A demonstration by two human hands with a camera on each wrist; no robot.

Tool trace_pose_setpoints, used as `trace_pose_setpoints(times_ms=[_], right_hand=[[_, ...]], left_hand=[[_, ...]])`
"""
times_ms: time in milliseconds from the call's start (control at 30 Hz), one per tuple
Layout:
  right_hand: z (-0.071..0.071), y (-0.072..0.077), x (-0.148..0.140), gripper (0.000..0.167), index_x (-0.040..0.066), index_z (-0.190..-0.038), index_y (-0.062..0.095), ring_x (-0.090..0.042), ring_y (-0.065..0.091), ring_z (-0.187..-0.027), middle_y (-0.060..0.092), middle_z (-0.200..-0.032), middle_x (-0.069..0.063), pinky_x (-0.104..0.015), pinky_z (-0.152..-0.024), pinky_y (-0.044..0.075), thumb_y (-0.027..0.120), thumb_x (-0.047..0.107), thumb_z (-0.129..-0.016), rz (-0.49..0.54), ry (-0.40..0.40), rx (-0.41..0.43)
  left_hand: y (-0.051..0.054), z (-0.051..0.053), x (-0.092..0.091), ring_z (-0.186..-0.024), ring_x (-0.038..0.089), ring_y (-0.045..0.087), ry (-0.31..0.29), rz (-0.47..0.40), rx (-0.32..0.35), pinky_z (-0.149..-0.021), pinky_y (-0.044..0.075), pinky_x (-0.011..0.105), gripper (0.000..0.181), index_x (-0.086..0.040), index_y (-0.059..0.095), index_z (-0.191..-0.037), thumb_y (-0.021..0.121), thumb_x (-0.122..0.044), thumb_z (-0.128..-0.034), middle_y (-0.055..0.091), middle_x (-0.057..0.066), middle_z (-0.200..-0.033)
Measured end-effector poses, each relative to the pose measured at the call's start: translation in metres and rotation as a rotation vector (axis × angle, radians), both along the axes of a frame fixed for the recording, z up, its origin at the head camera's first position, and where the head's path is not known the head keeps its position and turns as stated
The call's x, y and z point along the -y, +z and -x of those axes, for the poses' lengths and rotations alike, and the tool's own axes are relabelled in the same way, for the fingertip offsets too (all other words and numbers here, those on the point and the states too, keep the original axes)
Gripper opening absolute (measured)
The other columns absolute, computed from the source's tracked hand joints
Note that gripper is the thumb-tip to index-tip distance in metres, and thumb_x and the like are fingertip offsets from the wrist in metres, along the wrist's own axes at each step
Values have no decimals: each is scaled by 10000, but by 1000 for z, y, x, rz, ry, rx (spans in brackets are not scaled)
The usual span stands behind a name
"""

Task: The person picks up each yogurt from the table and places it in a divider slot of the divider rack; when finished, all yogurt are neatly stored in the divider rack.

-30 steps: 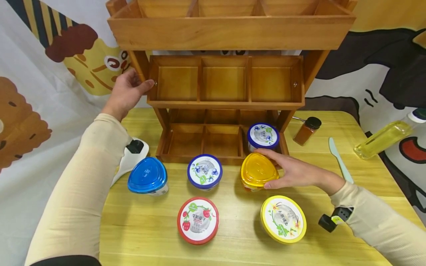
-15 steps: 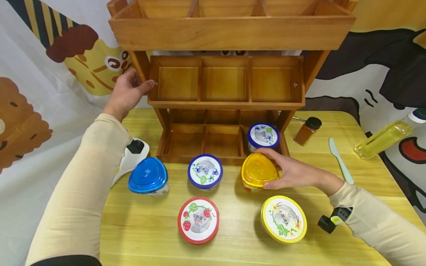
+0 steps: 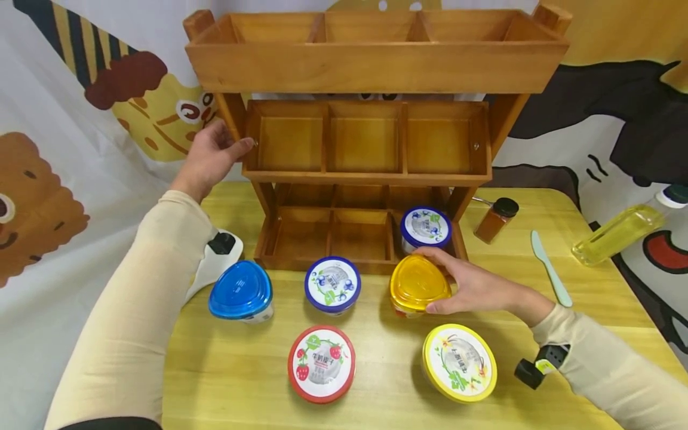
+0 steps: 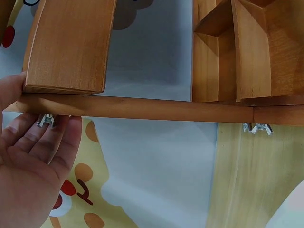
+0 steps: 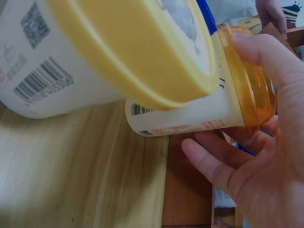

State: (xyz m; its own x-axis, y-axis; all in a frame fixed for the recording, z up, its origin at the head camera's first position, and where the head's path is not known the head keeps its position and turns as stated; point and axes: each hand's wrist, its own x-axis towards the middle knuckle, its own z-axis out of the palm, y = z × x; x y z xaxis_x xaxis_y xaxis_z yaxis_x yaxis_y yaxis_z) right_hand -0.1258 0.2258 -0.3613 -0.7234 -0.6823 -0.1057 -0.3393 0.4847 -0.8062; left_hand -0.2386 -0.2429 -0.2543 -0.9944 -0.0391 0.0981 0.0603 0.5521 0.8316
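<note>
My left hand (image 3: 206,160) grips the left upright of a tiered wooden rack (image 3: 376,67). In the left wrist view its thumb lies in front and its fingers (image 4: 45,142) behind the post, around a wing nut. My right hand (image 3: 478,285) holds a tub with a translucent yellow-orange, rounded-triangle lid (image 3: 419,283), thumb and fingers on opposite sides of the lid. This tub stands upright on the table before the rack's lower right compartment, where a blueberry-lidded tub (image 3: 426,227) sits. A yellow-rimmed tub (image 3: 460,362) is nearest below the right hand, and looms large in the right wrist view.
On the table (image 3: 387,382) are a blue-lidded tub (image 3: 240,291), another blueberry tub (image 3: 332,284) and a strawberry tub (image 3: 321,364). A white utensil (image 3: 212,260) lies left. A dark-capped jar (image 3: 495,221), pale green knife (image 3: 550,269) and oil bottle (image 3: 620,233) stand or lie right.
The head view has tilted, so the rack and tubs appear slightly lower. Both hands keep their holds, and no tub has visibly shifted on the table.
</note>
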Motion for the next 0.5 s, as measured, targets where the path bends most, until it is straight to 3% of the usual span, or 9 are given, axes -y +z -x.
trace_pose_setpoints(times_ms=[200,500], right_hand=[[-4,4,1,925,166,-1507,275,-112,563,-1163,500,-1398,2,-290,-957,501,842,256,-781,15,6,-27],[-5,27,2,947,144,-1522,257,-110,574,-1134,506,-1395,-4,-286,-929,512,840,214,-780,18,-14,-83]], left_hand=[[-2,-1,-1,-828,160,431,7,13,-4,-709,365,315,280,-189,477,-992,599,-439,-961,434,-7,-890],[-1,0,-2,-870,129,464,9,-9,3,-749,390,294,262,-211,507,-1083,607,-420,-961,492,-47,-946]])
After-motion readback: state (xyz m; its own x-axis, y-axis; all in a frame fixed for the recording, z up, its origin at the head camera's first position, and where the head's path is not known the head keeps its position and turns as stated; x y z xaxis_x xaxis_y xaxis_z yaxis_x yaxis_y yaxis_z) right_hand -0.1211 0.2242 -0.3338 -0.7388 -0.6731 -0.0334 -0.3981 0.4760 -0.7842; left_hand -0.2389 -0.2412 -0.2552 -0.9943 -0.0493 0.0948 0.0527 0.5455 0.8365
